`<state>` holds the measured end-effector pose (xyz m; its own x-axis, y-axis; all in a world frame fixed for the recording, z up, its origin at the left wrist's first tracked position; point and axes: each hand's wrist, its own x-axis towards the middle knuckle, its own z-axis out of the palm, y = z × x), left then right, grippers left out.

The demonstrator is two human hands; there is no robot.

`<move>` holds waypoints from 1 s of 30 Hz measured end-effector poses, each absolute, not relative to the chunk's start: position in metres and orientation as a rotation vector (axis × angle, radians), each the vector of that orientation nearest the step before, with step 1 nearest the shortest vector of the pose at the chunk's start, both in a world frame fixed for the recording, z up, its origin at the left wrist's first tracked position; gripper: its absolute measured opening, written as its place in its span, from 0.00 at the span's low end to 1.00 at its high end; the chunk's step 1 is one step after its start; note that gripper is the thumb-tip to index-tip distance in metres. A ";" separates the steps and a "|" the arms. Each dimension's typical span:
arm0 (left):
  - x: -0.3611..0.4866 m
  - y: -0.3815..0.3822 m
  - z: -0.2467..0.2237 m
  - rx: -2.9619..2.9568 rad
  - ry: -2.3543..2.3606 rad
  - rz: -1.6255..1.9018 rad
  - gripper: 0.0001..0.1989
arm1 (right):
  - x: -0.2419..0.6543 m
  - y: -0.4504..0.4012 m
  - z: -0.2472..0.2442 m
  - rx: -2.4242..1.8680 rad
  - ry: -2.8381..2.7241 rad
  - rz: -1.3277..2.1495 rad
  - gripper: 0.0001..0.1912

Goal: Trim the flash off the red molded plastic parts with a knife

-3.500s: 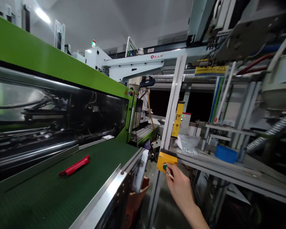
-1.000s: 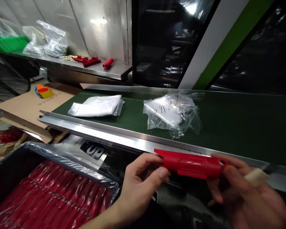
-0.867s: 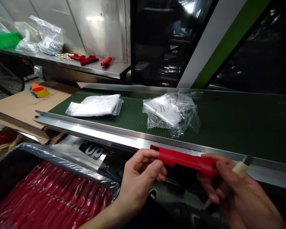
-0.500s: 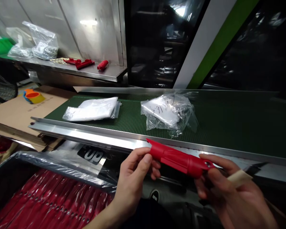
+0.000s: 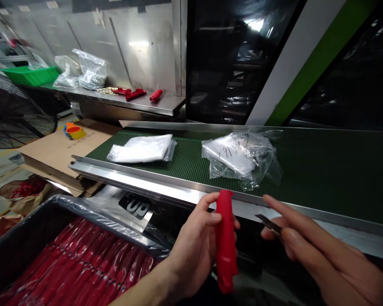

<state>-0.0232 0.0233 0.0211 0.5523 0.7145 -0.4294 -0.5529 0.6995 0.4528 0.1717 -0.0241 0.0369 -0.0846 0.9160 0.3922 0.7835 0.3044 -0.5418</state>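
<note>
My left hand (image 5: pixel 199 238) is closed around a red plastic tubular part (image 5: pixel 225 238), which stands nearly upright in front of the conveyor's near rail. To its right, my right hand (image 5: pixel 309 246) grips a small knife (image 5: pixel 270 223) whose short dark blade points left, apart from the red part. Most of the knife's handle is hidden by the fingers. At lower left, a dark bin (image 5: pixel 59 204) lined with clear plastic holds rows of red parts (image 5: pixel 79 259) in clear wrapping.
Across the front runs a green conveyor belt (image 5: pixel 185 165) carrying a white plastic bag bundle (image 5: pixel 143 148) and a crumpled clear bag (image 5: pixel 239 155). Flat cardboard (image 5: pixel 57 148) bears an orange-yellow tape roll (image 5: pixel 75 132). Behind, a metal shelf (image 5: pixel 166 106) holds red pieces (image 5: pixel 135 94). A fan (image 5: pixel 15 110) stands left.
The red part has turned from lying sideways between both hands to upright in my left hand. My right hand has let go of it and moved away, showing the knife blade. The view has shifted left.
</note>
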 end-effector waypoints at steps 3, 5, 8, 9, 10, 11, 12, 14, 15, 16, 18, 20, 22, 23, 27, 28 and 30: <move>-0.025 0.014 0.024 0.306 0.575 0.731 0.14 | 0.170 -0.021 0.047 -1.452 -1.946 0.243 0.14; -0.025 0.008 0.027 0.340 0.572 0.728 0.11 | 0.169 -0.020 0.051 -1.363 -1.986 0.188 0.15; -0.024 0.002 0.030 0.388 0.587 0.745 0.11 | 0.176 -0.018 0.051 -1.232 -2.162 0.052 0.20; -0.024 0.001 0.031 0.394 0.591 0.749 0.11 | 0.178 -0.017 0.050 -1.188 -2.240 0.014 0.23; -0.023 0.000 0.031 0.392 0.595 0.752 0.11 | 0.181 -0.016 0.049 -1.162 -2.297 -0.018 0.24; -0.023 -0.001 0.032 0.388 0.597 0.753 0.11 | 0.182 -0.016 0.049 -1.158 -2.332 -0.038 0.25; -0.022 -0.001 0.032 0.382 0.596 0.756 0.11 | 0.183 -0.016 0.049 -1.170 -2.336 -0.046 0.26; -0.021 -0.002 0.032 0.371 0.580 0.763 0.11 | 0.182 -0.016 0.049 -1.191 -2.317 -0.056 0.25; -0.021 -0.002 0.032 0.364 0.573 0.766 0.11 | 0.181 -0.016 0.050 -1.196 -2.297 -0.050 0.25; -0.021 -0.003 0.033 0.356 0.564 0.765 0.11 | 0.181 -0.016 0.050 -1.185 -2.278 -0.044 0.24; -0.020 -0.004 0.033 0.338 0.549 0.755 0.12 | 0.181 -0.016 0.050 -1.148 -2.247 -0.044 0.24; -0.019 -0.005 0.033 0.332 0.543 0.752 0.12 | 0.184 -0.015 0.049 -1.121 -2.220 -0.051 0.24; -0.018 -0.006 0.032 0.338 0.536 0.756 0.11 | 0.185 -0.014 0.048 -1.112 -2.225 -0.059 0.24; -0.017 -0.006 0.032 0.341 0.536 0.757 0.11 | 0.185 -0.014 0.048 -1.121 -2.219 -0.061 0.23; -0.016 -0.005 0.031 0.326 0.540 0.763 0.12 | 0.177 -0.014 0.049 -1.236 -2.099 -0.044 0.16; -0.016 -0.005 0.031 0.323 0.541 0.764 0.12 | 0.174 -0.014 0.049 -1.254 -2.062 -0.040 0.16; -0.015 -0.005 0.030 0.330 0.536 0.763 0.12 | 0.169 -0.014 0.049 -1.267 -2.024 -0.033 0.16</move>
<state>-0.0155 -0.0048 0.0297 0.5997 0.7258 -0.3370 -0.5631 0.6819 0.4668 0.1692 -0.0143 0.0488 -0.2426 0.7681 0.5926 0.7872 0.5128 -0.3425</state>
